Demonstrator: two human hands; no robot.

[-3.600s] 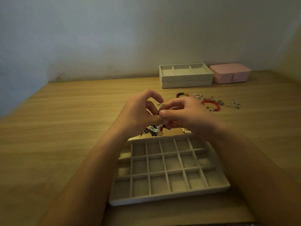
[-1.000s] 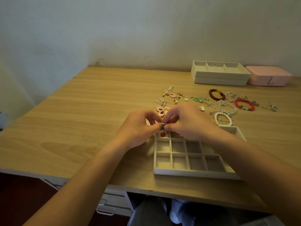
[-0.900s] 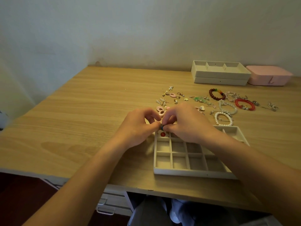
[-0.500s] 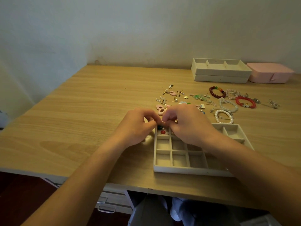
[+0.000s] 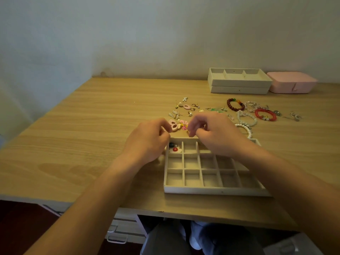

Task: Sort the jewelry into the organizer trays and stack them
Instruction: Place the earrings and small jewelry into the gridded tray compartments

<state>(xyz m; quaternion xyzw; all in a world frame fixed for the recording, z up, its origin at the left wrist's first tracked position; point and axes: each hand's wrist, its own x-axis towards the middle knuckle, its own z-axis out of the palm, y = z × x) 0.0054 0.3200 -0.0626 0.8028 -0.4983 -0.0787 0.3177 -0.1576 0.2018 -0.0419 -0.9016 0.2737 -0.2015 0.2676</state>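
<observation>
The desk (image 5: 92,144) has a smooth, matt wood-grain top, the grid tray (image 5: 211,190) a matt beige cloth-like lining, the pearl bracelet (image 5: 246,124) and red bead bracelet (image 5: 265,115) glossy beads, and the pink case (image 5: 292,84) a dull, faintly textured skin.

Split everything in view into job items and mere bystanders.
Job: beige gridded organizer tray, two stacked beige trays, red bead bracelet, white pearl bracelets, scattered small earrings.
Bystanders: pink lidded box, white drawer unit under desk.
</observation>
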